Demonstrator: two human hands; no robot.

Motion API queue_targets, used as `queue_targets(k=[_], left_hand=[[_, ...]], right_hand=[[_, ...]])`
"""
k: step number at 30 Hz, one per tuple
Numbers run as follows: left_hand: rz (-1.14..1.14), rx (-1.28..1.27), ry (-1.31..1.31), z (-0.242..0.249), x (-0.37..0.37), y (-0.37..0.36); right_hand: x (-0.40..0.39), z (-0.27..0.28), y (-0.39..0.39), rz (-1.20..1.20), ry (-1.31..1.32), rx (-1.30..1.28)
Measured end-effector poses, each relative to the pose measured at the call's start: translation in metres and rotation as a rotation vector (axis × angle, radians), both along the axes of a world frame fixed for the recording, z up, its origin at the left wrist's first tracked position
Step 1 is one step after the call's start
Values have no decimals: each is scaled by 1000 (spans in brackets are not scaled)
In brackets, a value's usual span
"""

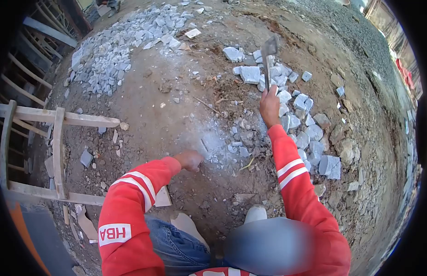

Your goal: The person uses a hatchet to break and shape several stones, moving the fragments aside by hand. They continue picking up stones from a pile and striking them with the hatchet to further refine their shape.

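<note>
My right hand (269,108) is wrapped round the handle of a hammer (270,48), whose broad metal head is raised at the upper right over a heap of grey stone blocks (250,74). Lower and further left, my left hand (190,160) is low over the dirt, its fingers curled beside a pale, dusty patch of stone (209,143). Whether anything is between those fingers is too small to make out. Small stone chips lie around that patch.
A pile of crushed stone (108,57) spreads at the upper left. A wooden ladder-like frame (80,117) lies at the left. More stone blocks (330,166) line the right. Grey gravel (360,41) covers the upper right. Part of another person (113,5) shows at the top left.
</note>
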State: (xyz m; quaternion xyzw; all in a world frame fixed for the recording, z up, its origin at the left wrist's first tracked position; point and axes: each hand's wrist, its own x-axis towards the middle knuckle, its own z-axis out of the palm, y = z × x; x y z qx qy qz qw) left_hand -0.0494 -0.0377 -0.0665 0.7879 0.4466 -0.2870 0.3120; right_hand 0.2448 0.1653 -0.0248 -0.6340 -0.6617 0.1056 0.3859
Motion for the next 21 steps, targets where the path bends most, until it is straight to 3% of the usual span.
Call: queue_targets(k=[1, 2, 4, 6, 8, 9, 11, 14, 16, 18, 20, 21], left_hand=[[6, 10, 6, 2, 1, 3], [4, 35, 12, 2, 1, 7], [-12, 72, -12, -2, 3, -3], [-16, 22, -65, 9, 15, -14], [-32, 3, -126, 8, 17, -8], [-35, -2, -132, -1, 16, -10], [3, -2, -149, -5, 18, -10], [-6, 83, -331, -24, 15, 1], [45, 109, -294, -22, 20, 10], [82, 129, -286, -9, 21, 15], [127, 154, -278, 4, 24, 19], [117, 160, -277, 0, 25, 20]], right_hand=[[15, -69, 11, 71, -168, -119], [26, -91, 23, 215, -317, -82], [23, -81, 26, 365, -461, -63], [11, 1, 8, 101, 405, -564], [16, 32, 11, 118, 265, -170], [8, 83, -1, 100, 321, -148], [1, 134, -2, 80, 328, 152], [-11, 161, 12, -21, 241, 519], [-15, 117, 29, -110, 183, 561], [-16, 19, 32, -23, 204, 253], [32, -154, 76, 137, -305, -230], [31, -144, 79, 175, -309, -218]])
